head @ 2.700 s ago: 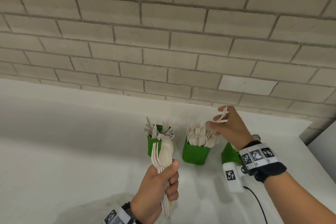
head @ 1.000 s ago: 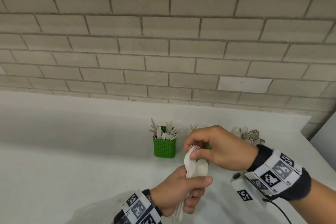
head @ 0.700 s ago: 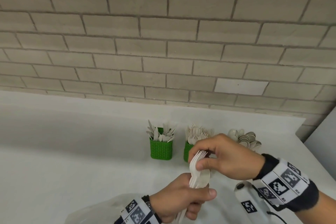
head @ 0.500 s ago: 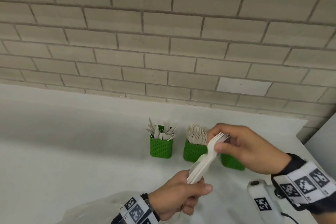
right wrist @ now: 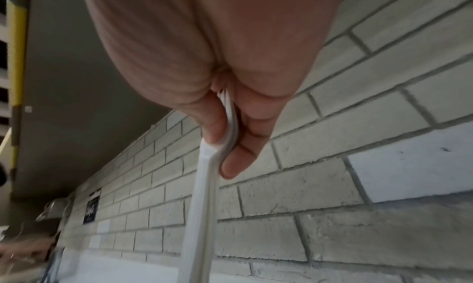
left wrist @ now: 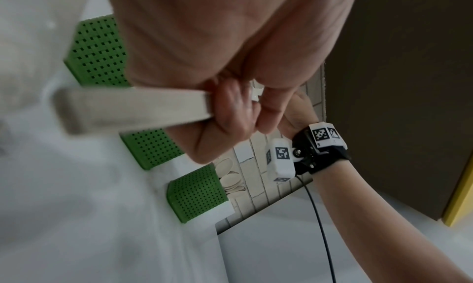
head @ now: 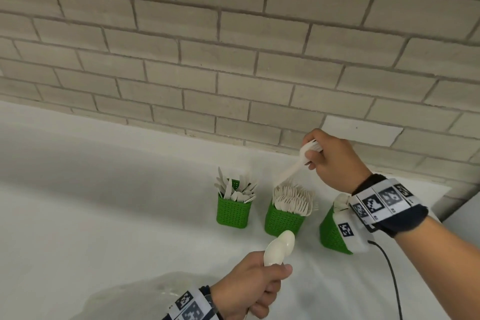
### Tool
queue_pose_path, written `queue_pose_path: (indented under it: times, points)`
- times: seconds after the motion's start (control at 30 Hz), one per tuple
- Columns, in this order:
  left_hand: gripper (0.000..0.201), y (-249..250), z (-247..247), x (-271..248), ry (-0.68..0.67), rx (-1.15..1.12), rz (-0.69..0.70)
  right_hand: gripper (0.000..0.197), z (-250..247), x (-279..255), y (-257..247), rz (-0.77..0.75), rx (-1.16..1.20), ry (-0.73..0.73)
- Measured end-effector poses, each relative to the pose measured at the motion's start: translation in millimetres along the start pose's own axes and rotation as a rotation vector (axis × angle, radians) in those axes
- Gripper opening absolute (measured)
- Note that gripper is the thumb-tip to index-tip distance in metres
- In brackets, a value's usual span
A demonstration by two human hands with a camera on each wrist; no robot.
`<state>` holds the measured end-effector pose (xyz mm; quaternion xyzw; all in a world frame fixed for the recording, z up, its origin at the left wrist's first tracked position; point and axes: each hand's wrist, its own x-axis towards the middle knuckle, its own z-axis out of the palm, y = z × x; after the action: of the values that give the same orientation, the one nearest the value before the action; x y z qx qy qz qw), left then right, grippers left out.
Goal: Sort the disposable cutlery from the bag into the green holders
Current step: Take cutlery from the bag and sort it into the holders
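- No brand or readable words anywhere; only black-and-white square code tags on both wristbands and on the white camera block [head: 349, 231] strapped under the right wrist, with a black cable [head: 392, 278] trailing from it.
- At bottom left of the head view, a clear plastic bag [head: 135, 293] lying on the white worktop [head: 104, 202], partly cut off by the frame edge; contents hard to make out.
- Left hand [head: 253, 286] low and near, fingers wrapped around a bunch of white spoons [head: 279, 247], bowls sticking up above the thumb; handles blurred in the left wrist view.
- Left green holder [head: 233, 212] standing on the worktop, filled with white knives [head: 235, 188] fanned out above the rim.
- Middle green holder [head: 284, 222] just beside it, packed with white forks [head: 293, 197], tines up.
- Right hand [head: 331, 161] raised above the middle holder, thumb and fingers pinching a white fork [head: 298, 163] by its tined head, handle pointing down towards the forks already stored.
- Right green holder [head: 331, 235] mostly hidden behind the right wrist and camera block in the head view; spoon bowls visible in it from the left wrist view.
- Grey brick wall [head: 233, 47] behind the worktop.
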<state>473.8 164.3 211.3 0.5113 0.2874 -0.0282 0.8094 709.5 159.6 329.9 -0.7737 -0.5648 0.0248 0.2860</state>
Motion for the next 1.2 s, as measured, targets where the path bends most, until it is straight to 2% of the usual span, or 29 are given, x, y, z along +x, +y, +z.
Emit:
queue_pose_path:
  times: [0.1,0.2,0.27,0.37,0.4,0.57,0.83,0.97,1.2]
  points:
    - [0.025,-1.0,-5.3,-0.6,0.019,-0.022,0.003,0.025,10.8,9.8,-1.9,-0.066,-0.051,-0.109]
    - [0.026,-3.0,-6.3,0.9,0.030,-0.034,0.006,0.034,17.2,14.2,-3.8,-0.110,-0.103,-0.247]
    - [0.026,-2.5,-6.1,1.7,0.023,-0.035,0.013,0.036,14.4,15.5,-7.1,-0.135,-0.121,-0.262]
    - [0.022,-0.6,-7.6,4.6,0.025,-0.037,0.018,0.030,5.8,20.5,-13.8,-0.194,-0.091,-0.176]
    - [0.021,-0.5,-7.6,5.8,0.029,-0.038,0.012,0.029,5.9,22.1,-15.9,-0.212,-0.100,-0.187]
    - [0.021,0.1,-3.6,10.2,0.021,-0.026,0.007,0.034,22.9,27.4,-19.4,-0.216,-0.200,-0.425]
    - [0.019,-0.9,-10.3,7.9,0.026,-0.039,0.012,0.027,26.8,41.9,-41.8,-0.310,-0.410,-0.578]
    - [0.020,1.6,-10.3,9.5,0.031,-0.031,0.031,0.027,34.0,47.9,-42.5,-0.283,-0.459,-0.592]
    - [0.020,2.1,-11.7,8.7,0.026,-0.022,0.040,0.033,56.9,42.2,-18.5,-0.181,-0.514,-0.715]
